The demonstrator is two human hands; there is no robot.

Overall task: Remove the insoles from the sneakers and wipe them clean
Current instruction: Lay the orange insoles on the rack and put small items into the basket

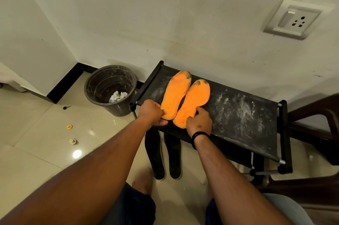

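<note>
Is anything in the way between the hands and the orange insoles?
No, nothing visible. The left hand already touches the heel of the left orange insole, and the right hand touches the right orange insole, both lying on the dusty black shelf.

A corner of a home, by the wall.

Glossy cream floor tiles, a black skirting board, a wall switch and socket plate, a plastic waste bin holding crumpled tissue, a low black fabric shoe rack and a brown plastic chair show domestic use.
</note>
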